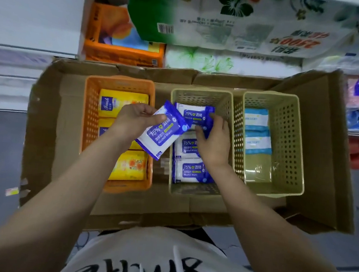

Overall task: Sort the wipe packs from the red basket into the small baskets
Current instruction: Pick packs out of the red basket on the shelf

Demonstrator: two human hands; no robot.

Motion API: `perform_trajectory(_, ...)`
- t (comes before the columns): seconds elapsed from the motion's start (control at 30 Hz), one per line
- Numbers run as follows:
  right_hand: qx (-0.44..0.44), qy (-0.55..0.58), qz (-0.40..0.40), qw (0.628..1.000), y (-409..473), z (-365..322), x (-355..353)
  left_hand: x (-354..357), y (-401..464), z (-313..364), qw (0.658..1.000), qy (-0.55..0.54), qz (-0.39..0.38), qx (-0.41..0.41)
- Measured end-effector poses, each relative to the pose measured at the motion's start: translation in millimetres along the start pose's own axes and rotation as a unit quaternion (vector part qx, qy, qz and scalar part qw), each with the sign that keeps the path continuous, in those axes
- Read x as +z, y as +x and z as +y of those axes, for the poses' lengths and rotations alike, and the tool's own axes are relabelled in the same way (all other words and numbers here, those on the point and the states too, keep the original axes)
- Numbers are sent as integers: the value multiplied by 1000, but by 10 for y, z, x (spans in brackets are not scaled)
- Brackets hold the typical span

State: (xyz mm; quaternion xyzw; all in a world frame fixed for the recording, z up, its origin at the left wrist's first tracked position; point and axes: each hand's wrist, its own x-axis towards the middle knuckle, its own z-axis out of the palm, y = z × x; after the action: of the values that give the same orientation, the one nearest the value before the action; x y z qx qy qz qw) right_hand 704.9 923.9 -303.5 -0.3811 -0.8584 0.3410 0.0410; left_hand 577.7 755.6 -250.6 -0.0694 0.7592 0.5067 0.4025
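Orange basket (89,112), left of the grip: yellow packs (122,104), one marked "Jinosh". Left hand (135,119) pinches a tilted blue-and-white pack (163,131) reading "75%" and "Alcohol Wipes", held between the orange and middle baskets. Middle beige basket (201,95), right of that pack: three matching packs; right hand (212,139), fingers curled, grips the far pack (195,115). Right beige basket (287,125): light-blue packs (256,131), print illegible.

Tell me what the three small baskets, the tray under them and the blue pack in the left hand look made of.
Baskets: orange basket, middle basket and right basket look like moulded plastic with punched holes. Tray: brown cardboard with creased flaps. Blue pack: probably glossy plastic film, given its sheen.
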Motion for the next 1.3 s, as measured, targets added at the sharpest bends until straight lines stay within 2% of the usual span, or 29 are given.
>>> perform_trajectory(0.03, 10, 68, -4, 998, 39, -89, -72, 36, -10, 11, 1000, 9, -13, -2)
perform_trajectory(0.07, 46, 149, -50, 986, 87, -192, -159, 78, -20, 23, 1000, 14, -24, -1)
perform_trajectory(0.13, 113, 273, -217, 930, 183, -324, -319, 177, -41, 51, 999, 13, -40, 8)
perform_trajectory(0.2, 88, 239, -338, 906, 234, -361, -426, 263, -61, 74, 999, -1, -50, 20)
perform_trajectory(0.23, 70, 224, -354, 906, 246, -326, -435, 295, -70, 79, 998, -8, -51, 24)
perform_trajectory(0.37, 109, 279, -322, 898, 234, -144, -484, 346, -134, 38, 998, -30, -36, 40)
perform_trajectory(0.5, 53, 192, -324, 925, 164, -9, -530, 436, -209, -55, 997, 24, -43, 60)
perform_trajectory(0.57, 25, 154, -345, 925, 129, 20, -572, 516, -231, -124, 998, 23, -27, 58)
perform_trajectory(0.63, -3, 75, -312, 947, 122, 31, -605, 582, -210, -248, 991, 84, 62, 85)
perform_trajectory(0.7, -42, -41, -245, 968, 148, 77, -590, 610, -188, -369, 967, 165, 153, 119)
perform_trajectory(0.73, -50, -85, -238, 966, 158, 105, -572, 618, -171, -426, 963, 178, 162, 123)
perform_trajectory(0.8, -51, -149, -278, 947, 157, 167, -508, 634, -127, -521, 968, 184, 132, 111)
perform_trajectory(0.9, -32, -185, -351, 918, 71, 251, -367, 650, -63, -577, 978, 166, 100, 72)
perform_trajectory(0.97, -45, -213, -369, 904, -17, 292, -260, 650, -47, -566, 983, 141, 102, 61)
perform_trajectory(1.03, -60, -253, -365, 894, -78, 342, -168, 630, -27, -557, 985, 127, 106, 51)
perform_trajectory(1.17, -113, -358, -304, 876, -161, 414, -58, 605, -18, -561, 986, 123, 98, 46)
perform_trajectory(1.3, -107, -321, -322, 884, -177, 436, -73, 609, -11, -553, 987, 124, 96, 45)
